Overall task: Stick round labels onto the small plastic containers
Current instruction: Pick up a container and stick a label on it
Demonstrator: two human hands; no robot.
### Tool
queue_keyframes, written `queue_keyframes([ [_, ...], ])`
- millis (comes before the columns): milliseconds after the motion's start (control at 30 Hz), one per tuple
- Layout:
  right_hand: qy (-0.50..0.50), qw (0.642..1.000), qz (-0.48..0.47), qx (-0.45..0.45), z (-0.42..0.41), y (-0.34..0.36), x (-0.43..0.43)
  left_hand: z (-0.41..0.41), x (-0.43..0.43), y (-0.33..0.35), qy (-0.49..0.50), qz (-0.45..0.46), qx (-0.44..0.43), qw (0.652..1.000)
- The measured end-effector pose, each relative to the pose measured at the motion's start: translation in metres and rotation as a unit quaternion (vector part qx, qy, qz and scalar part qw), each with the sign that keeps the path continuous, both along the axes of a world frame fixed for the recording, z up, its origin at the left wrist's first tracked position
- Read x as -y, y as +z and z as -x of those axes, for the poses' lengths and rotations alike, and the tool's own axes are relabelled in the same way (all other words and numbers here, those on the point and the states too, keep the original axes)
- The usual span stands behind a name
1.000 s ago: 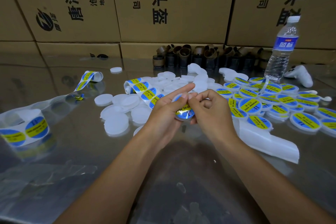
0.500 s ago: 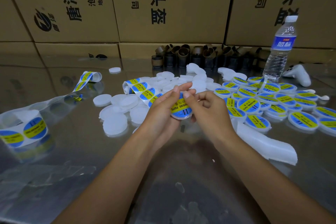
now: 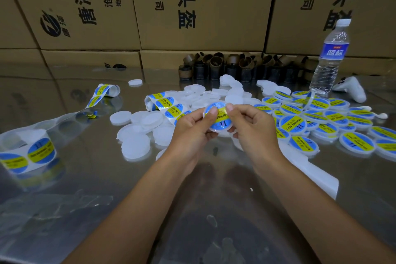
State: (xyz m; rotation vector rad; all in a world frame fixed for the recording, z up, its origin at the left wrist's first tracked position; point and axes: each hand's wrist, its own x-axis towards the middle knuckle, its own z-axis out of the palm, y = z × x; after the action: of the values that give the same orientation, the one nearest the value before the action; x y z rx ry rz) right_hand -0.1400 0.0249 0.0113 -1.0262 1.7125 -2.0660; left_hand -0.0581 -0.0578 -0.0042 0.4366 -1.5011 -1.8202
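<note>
Both hands hold one small round plastic container [image 3: 220,123] above the table's middle, its blue and yellow round label facing me. My left hand [image 3: 194,129] grips its left side with the thumb pressed on the label. My right hand [image 3: 251,127] grips its right side, thumb on the label's upper edge. Unlabelled white containers [image 3: 137,146] lie in a heap left of the hands. Labelled containers [image 3: 321,118] are piled to the right. A strip of round labels [image 3: 169,107] lies curled behind my left hand.
A second label strip [image 3: 32,152] runs along the table's left side, its end curled [image 3: 105,92]. A water bottle [image 3: 330,58] and a white controller [image 3: 353,90] stand at the back right. Dark tube cores [image 3: 225,66] line the cardboard boxes [image 3: 192,6]. White backing paper [image 3: 315,176] lies near my right forearm.
The container has been turned up so its label faces me. Both thumbs have moved onto the label, and the hands have risen slightly from the table.
</note>
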Motion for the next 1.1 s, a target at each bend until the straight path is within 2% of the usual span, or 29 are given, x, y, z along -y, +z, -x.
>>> queue_keyframes([
  [167, 0.009, 0.997, -0.048, -0.065, -0.0006, -0.0044, 0.0028, 0.0003, 0.0006, 0.0011, 0.023, -0.013, -0.008, 1.000],
  [500, -0.027, 1.000, -0.016, 0.000, -0.0015, -0.0032, 0.0024, 0.0016, -0.0005, -0.0012, 0.007, 0.030, 0.004, 1.000],
  [767, -0.054, 0.998, -0.017, -0.008, 0.0005, -0.0025, 0.0009, 0.0018, -0.0055, -0.0011, 0.013, 0.066, 0.009, 0.998],
  [933, -0.035, 0.999, -0.011, -0.002, 0.0003, -0.0035, 0.0012, 0.0005, -0.0060, -0.0002, 0.026, 0.069, 0.002, 0.997],
  [1100, -0.011, 0.999, -0.021, -0.038, 0.0000, -0.0046, 0.0018, 0.0002, -0.0048, 0.0008, 0.043, 0.057, 0.009, 0.997],
])
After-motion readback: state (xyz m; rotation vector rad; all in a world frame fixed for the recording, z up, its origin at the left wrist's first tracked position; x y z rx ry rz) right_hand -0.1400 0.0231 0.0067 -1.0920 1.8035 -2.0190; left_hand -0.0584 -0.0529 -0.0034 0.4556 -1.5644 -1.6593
